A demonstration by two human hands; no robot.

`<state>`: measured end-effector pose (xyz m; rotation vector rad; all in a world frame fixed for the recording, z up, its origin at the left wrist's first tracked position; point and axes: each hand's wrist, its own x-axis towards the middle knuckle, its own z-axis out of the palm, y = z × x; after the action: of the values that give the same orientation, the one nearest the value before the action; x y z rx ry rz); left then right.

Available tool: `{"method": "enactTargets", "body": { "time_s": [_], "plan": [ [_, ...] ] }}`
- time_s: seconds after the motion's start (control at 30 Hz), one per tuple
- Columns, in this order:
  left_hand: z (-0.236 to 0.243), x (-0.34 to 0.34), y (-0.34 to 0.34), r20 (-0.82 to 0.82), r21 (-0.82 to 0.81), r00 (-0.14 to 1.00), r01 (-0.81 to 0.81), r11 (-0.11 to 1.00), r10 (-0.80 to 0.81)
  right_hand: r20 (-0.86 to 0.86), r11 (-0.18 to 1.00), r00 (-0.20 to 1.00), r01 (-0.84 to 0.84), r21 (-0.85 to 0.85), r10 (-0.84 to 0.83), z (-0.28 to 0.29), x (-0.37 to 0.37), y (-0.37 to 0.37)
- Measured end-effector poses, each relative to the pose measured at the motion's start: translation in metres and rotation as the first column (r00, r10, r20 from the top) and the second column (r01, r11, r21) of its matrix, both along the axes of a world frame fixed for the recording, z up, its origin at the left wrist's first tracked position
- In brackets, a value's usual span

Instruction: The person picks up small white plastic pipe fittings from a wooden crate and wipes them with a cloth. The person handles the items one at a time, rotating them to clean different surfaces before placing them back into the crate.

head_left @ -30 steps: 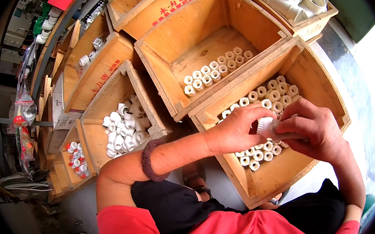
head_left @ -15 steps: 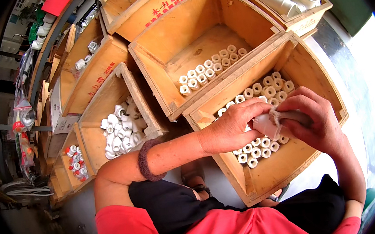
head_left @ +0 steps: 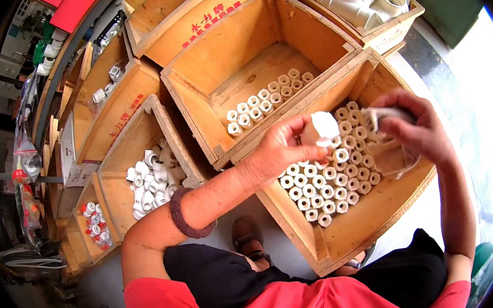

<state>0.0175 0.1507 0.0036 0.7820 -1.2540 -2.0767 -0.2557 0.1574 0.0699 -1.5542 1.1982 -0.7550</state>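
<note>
Over the wooden box (head_left: 357, 229), hands (head_left: 285, 152) hold a fitting (head_left: 323, 126) and cloth (head_left: 391, 114).

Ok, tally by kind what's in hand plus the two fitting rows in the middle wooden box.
White hex-ended plastic fittings, middle wooden box: 15
Stubby white plastic piece, left hand: 1
Greyish cloth, right hand: 1
Total: 17

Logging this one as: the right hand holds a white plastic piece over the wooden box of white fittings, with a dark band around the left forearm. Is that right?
One slip: the head view shows the white plastic piece in the left hand, not the right. The wooden box of white fittings and the dark band around the left forearm are as stated.
</note>
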Motion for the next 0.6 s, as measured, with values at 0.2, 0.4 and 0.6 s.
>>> {"method": "enactTargets", "body": {
  "time_s": [0.2,0.4,0.6],
  "plan": [
    [-0.001,0.014,-0.025,-0.110,0.104,0.984,-0.127,0.986,0.139,0.146,0.967,0.958,0.235,0.104,-0.248,-0.025,-0.026,-0.042],
    [0.000,0.013,-0.019,-0.139,0.213,0.984,-0.076,0.974,0.108,0.063,0.967,0.965,0.253,0.036,-0.255,-0.034,-0.029,-0.051],
    [-0.005,0.012,-0.019,-0.221,0.264,0.975,0.023,0.964,0.038,0.161,0.992,0.981,0.093,0.090,-0.107,-0.029,0.004,-0.020]
  ]
}}
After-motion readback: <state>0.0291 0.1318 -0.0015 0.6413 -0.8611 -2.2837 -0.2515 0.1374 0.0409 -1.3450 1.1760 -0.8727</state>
